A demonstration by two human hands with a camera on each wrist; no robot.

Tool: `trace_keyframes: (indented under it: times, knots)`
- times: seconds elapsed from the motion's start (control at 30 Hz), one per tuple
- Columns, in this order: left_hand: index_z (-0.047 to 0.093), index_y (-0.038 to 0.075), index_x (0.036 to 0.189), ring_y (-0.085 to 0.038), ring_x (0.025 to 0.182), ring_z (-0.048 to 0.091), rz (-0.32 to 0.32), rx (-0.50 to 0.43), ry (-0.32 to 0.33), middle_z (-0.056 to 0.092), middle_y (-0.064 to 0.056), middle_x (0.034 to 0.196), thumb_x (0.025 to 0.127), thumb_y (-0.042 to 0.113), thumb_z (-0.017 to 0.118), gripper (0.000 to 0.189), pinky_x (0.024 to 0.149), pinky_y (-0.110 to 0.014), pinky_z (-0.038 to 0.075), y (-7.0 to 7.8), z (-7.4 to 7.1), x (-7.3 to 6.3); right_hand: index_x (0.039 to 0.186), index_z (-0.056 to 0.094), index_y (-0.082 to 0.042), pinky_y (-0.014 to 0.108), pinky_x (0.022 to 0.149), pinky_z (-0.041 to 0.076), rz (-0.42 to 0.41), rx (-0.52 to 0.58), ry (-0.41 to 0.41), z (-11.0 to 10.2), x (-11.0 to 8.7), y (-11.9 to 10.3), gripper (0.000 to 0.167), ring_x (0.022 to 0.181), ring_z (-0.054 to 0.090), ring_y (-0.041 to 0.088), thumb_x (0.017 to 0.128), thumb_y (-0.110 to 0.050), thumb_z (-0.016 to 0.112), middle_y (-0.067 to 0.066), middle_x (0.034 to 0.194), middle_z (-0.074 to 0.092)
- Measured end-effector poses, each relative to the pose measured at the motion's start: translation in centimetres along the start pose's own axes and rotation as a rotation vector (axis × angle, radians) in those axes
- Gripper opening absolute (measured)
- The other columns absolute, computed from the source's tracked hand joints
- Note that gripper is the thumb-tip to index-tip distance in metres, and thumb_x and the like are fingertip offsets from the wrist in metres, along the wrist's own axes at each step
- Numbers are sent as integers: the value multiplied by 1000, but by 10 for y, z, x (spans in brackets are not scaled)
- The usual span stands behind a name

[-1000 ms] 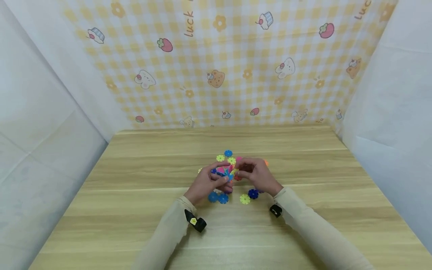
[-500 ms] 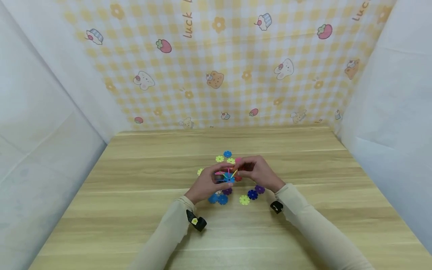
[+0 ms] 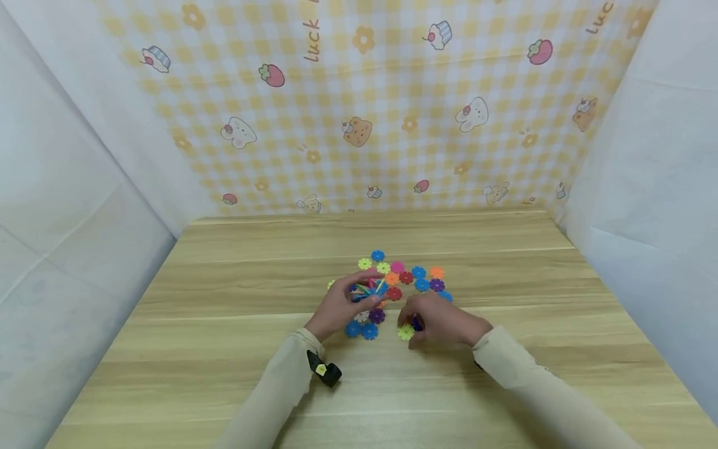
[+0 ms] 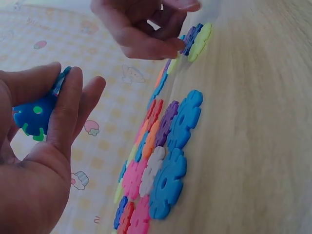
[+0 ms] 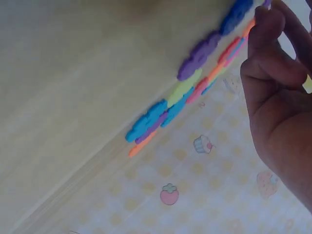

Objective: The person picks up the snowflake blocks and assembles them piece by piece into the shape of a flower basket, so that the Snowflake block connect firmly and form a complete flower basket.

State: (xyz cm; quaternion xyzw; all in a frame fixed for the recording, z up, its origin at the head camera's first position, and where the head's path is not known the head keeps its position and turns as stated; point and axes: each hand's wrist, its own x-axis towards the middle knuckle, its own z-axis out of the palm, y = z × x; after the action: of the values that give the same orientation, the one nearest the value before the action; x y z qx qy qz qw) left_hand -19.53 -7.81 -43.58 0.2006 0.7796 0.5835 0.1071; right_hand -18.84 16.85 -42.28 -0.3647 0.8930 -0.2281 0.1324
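Observation:
My left hand (image 3: pixel 339 302) pinches a joined cluster of notched plastic snowflake discs (image 3: pixel 371 290) above the table. A blue disc (image 4: pixel 33 118) with green pieces slotted into it shows between the fingers in the left wrist view. My right hand (image 3: pixel 445 317) is low over the front right discs, thumb and fingers bent and apart. Beneath its fingertips lies a yellow-green disc (image 3: pixel 406 332), partly covered, with a dark blue disc (image 3: pixel 417 324) beside it. In the left wrist view, the right hand (image 4: pixel 141 29) shows a gap between thumb and fingers; I see nothing held there.
Loose discs lie flat around the hands: red (image 3: pixel 394 293), purple (image 3: pixel 377 315), blue (image 3: pixel 369 330) and several others. More sit at the right, including an orange disc (image 3: pixel 437 272). The wooden table (image 3: pixel 269 249) ends at a patterned cloth backdrop (image 3: pixel 314 125).
My right hand has left the cluster and moved right and toward me, down to the yellow-green disc. The left hand stays in place with the cluster, now tilted differently.

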Motion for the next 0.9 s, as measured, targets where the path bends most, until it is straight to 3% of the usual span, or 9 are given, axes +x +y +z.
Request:
trace_keyframes:
  times: [0.13,0.27,0.5,0.7,0.9]
  knots:
    - [56,16,141,-26,118,53,-18,-37,-23,54,-12,141,92,14,73,53,93,-38,58,2,1,0,101,77,-16,25,79,54,32,-85,-2,7,-1,-7,27,87,59,10,77,-22,88,-5,98,66]
    - [54,16,142,-25,114,55,-26,-39,-40,54,-13,138,90,11,75,57,86,-33,59,2,4,0,97,76,-16,25,78,55,16,-85,18,9,0,-9,22,86,60,11,77,-17,87,-5,96,67]
    - [54,12,143,-24,112,59,-13,-15,-23,57,-10,140,91,13,74,55,89,-35,58,0,7,-1,102,73,-12,20,72,51,11,13,30,11,4,-6,28,82,56,10,77,-7,85,-5,95,69]
    - [52,14,146,-25,112,57,6,24,-26,56,-10,142,92,10,72,57,89,-32,57,-2,8,-3,92,74,-15,21,68,49,-3,97,38,9,5,1,14,77,52,7,86,-3,76,-3,89,65]
    - [51,15,146,-26,113,57,-6,46,-16,56,-8,144,92,12,72,58,89,-34,57,-1,8,-4,94,71,-14,21,68,53,-17,215,149,3,7,7,11,76,60,5,94,-4,66,0,91,70]
